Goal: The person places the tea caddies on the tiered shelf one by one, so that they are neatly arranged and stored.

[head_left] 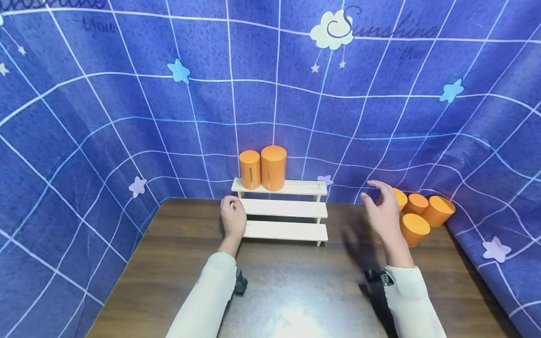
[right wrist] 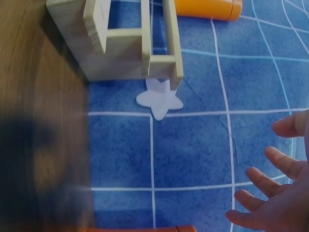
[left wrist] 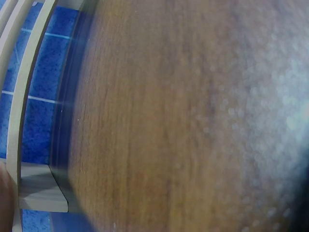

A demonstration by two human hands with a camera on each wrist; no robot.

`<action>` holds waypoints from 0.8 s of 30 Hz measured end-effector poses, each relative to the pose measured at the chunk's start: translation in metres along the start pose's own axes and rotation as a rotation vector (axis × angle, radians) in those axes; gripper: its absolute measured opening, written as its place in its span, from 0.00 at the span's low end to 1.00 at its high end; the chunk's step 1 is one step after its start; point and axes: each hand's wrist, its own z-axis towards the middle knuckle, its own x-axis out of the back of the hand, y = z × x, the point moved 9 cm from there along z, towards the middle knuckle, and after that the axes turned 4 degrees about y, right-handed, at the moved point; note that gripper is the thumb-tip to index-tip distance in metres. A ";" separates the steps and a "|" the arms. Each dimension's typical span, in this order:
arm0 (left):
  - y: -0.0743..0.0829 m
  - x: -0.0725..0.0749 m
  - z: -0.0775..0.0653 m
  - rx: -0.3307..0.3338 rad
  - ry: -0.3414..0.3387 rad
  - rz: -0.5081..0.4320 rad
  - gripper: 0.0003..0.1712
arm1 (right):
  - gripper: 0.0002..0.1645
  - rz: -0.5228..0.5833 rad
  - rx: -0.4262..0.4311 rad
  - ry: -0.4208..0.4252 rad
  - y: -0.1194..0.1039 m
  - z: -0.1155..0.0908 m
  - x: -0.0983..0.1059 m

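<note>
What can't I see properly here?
Head view: left ends of the lower two shelves, behind the left hand.
Head view: part of an orange can, behind the right hand.
Left wrist view: most of that hand, past the left edge.
Right wrist view: most of an orange thing, past the bottom edge.

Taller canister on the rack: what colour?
The taller canister is orange, clearest in the head view.

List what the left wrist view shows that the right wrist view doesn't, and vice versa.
Only the left wrist view: a sliver of the left grip at the left edge, and bright glare.
Only the right wrist view: the right grip at the right edge, orange canisters at the top and bottom edges, and a pale star.
Both: the wooden rack, brown tabletop and blue gridded cloth.
</note>
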 end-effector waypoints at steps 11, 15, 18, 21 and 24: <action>0.003 0.000 -0.001 -0.015 0.011 -0.026 0.08 | 0.23 -0.030 0.035 0.044 0.008 0.004 0.015; 0.002 0.000 -0.002 -0.005 0.007 -0.020 0.08 | 0.23 -0.068 0.018 0.059 0.016 0.006 0.023; 0.000 -0.001 -0.002 -0.002 0.004 -0.007 0.08 | 0.23 -0.108 -0.031 0.055 0.025 0.007 0.030; 0.000 -0.001 -0.002 -0.005 0.005 -0.007 0.08 | 0.24 -0.130 -0.062 0.056 0.032 0.008 0.037; 0.000 0.000 0.000 -0.015 0.014 -0.006 0.08 | 0.25 -0.133 -0.064 0.055 0.036 0.011 0.042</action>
